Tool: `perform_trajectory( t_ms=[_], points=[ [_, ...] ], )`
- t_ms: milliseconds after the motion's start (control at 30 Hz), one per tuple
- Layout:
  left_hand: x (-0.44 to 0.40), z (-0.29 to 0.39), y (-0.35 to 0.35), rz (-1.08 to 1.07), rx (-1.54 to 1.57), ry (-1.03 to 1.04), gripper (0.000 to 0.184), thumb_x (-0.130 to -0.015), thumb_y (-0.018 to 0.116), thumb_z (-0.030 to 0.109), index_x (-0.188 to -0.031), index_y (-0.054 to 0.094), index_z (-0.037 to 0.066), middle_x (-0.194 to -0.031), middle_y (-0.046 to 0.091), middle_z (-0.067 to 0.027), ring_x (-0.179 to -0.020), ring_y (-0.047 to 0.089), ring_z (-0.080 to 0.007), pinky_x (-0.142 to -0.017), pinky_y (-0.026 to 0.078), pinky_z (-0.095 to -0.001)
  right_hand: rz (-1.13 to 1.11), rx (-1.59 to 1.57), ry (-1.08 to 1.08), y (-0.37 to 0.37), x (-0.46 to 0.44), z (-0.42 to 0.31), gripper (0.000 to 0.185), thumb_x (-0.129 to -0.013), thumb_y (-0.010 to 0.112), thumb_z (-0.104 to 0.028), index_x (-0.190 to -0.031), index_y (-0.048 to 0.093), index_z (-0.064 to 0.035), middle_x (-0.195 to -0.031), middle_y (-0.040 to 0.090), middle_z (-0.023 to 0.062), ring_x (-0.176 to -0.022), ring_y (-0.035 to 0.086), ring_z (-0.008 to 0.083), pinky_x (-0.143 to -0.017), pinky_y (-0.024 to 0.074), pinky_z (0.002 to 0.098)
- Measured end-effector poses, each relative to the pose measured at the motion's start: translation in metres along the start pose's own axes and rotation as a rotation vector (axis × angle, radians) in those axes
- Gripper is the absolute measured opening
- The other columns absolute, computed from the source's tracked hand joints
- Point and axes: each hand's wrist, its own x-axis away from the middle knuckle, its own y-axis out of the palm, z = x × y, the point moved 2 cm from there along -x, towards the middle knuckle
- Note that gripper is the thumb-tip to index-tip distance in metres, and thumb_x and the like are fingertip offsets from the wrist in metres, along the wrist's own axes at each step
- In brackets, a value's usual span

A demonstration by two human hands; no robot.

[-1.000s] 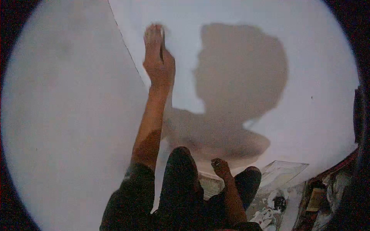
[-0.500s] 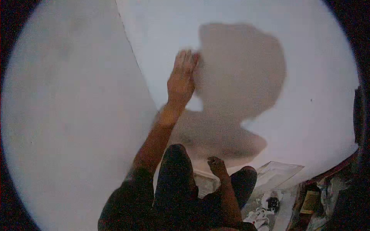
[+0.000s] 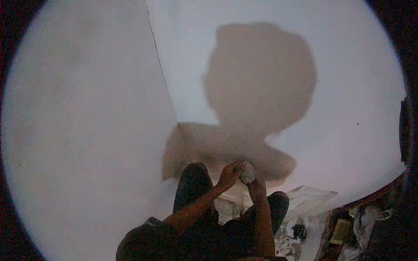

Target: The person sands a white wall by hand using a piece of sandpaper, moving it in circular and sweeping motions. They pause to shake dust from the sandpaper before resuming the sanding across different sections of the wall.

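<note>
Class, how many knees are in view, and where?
2: left knee, left of the left hand; right knee, right of the right forearm. No others show.

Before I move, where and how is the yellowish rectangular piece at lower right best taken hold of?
Grip the yellowish piece across its narrow width, by the long edges, probably from above: its face shows uncovered, while pale material crowds its right side.

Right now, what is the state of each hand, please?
Left hand: curled at a pale, rounded thing of unclear material; grip cannot be told.
Right hand: by the same thing; open or closed cannot be told.
</note>
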Motion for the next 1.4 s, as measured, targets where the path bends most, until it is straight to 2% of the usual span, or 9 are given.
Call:
perform_trajectory(
  t_ms=[267, 367, 433, 633, 800, 1000, 1267, 1333, 1400],
  points=[
    [0.0, -0.061, -0.003, -0.248, 0.768, -0.32, 0.042, -0.097, 0.058, 0.034, -0.12, 0.062, 0.0, -0.097, 0.069, -0.0146, -0.088, 0.069, -0.0252, -0.069, 0.058, -0.0361, 0.482, 1.412, -0.369, -0.064, 0.005, 0.037, 0.03, -0.099, 0.053, -0.018, -0.106, 0.067, 0.0077, -0.098, 0.071, 0.0154, -0.088, 0.066, 0.0241, -0.08, 0.0495, 0.034],
    [-0.001, -0.073, 0.005, -0.304, 0.662, -0.483, 0.042, -0.098, 0.054, 0.038, -0.112, 0.062, -0.001, -0.098, 0.068, -0.0148, -0.095, 0.067, -0.0272, -0.073, 0.057, -0.0418, 0.776, 0.938, -0.627, -0.001, 0.005, -0.085, 0.033, -0.098, 0.055, -0.019, -0.115, 0.063, 0.0086, -0.109, 0.07, 0.0197, -0.099, 0.066, 0.0247, -0.086, 0.05, 0.0333],
    [0.012, -0.121, 0.015, -0.394, -0.101, 0.064, 0.036, -0.099, 0.052, 0.034, -0.107, 0.064, 0.001, -0.097, 0.068, -0.0127, -0.095, 0.067, -0.0264, -0.079, 0.054, -0.045, 0.962, 0.908, -0.963, 0.047, -0.008, -0.158, 0.037, -0.1, 0.054, -0.021, -0.124, 0.06, 0.0065, -0.119, 0.066, 0.0208, -0.103, 0.065, 0.0256, -0.09, 0.0501, 0.0336],
    [0.056, -0.144, 0.033, -0.938, -0.802, -0.043, 0.038, -0.096, 0.054, 0.037, -0.107, 0.065, 0.002, -0.101, 0.068, -0.0141, -0.092, 0.066, -0.0284, -0.086, 0.05, -0.0451, 0.881, 1.081, -1.496, 0.111, -0.083, -0.27, 0.047, -0.095, 0.06, -0.026, -0.134, 0.054, 0.0016, -0.135, 0.058, 0.0152, -0.119, 0.058, 0.0229, -0.1, 0.0454, 0.0351],
    [0.051, -0.18, 0.037, -0.821, -0.668, -0.012, 0.047, -0.095, 0.053, 0.046, -0.108, 0.065, 0.002, -0.109, 0.066, -0.0167, -0.091, 0.064, -0.0322, -0.086, 0.049, -0.0454, 0.57, 2.013, -1.288, 0.145, -0.083, -0.22, 0.045, -0.099, 0.042, -0.017, -0.144, 0.044, -0.0089, -0.146, 0.046, 0.0162, -0.128, 0.051, 0.0367, -0.101, 0.0463, 0.0376],
    [0.036, -0.177, 0.036, -0.881, -0.726, -0.114, 0.053, -0.096, 0.049, 0.05, -0.112, 0.063, 0.002, -0.117, 0.064, -0.0169, -0.101, 0.062, -0.0327, -0.089, 0.049, -0.0454, 0.966, 1.214, -1.482, 0.121, -0.087, -0.301, 0.044, -0.102, 0.044, -0.021, -0.143, 0.045, -0.0036, -0.139, 0.054, 0.0154, -0.126, 0.054, 0.0287, -0.105, 0.0423, 0.0347],
    [0.035, -0.204, 0.059, -1.119, -0.84, -0.043, 0.056, -0.095, 0.048, 0.052, -0.11, 0.064, 0.0, -0.117, 0.065, -0.0188, -0.106, 0.063, -0.0338, -0.091, 0.05, -0.0432, 0.251, 1.734, -1.461, 0.201, -0.107, -0.247, 0.049, -0.093, 0.05, -0.007, -0.142, 0.048, -0.0117, -0.149, 0.041, 0.0203, -0.14, 0.034, 0.0389, -0.117, 0.0244, 0.0433],
    [0.038, -0.233, 0.063, -0.909, -0.689, 0.079, 0.06, -0.093, 0.05, 0.055, -0.11, 0.064, -0.001, -0.115, 0.066, -0.0193, -0.104, 0.063, -0.0349, -0.091, 0.05, -0.0454, 0.381, 2.27, -0.582, 0.162, -0.106, -0.247, 0.048, -0.095, 0.049, -0.004, -0.142, 0.047, -0.0093, -0.151, 0.038, 0.0192, -0.143, 0.029, 0.0393, -0.119, 0.0187, 0.0449],
    [0.059, -0.322, 0.088, -0.565, -0.303, 0.036, 0.059, -0.092, 0.05, 0.055, -0.109, 0.065, 0.0, -0.117, 0.065, -0.0195, -0.106, 0.063, -0.0357, -0.091, 0.049, -0.0468, 0.712, 1.69, -1.4, 0.111, -0.107, -0.279, 0.043, -0.096, 0.05, -0.005, -0.139, 0.051, -0.0058, -0.147, 0.045, 0.018, -0.138, 0.038, 0.0365, -0.116, 0.0274, 0.0432]
  ],
)
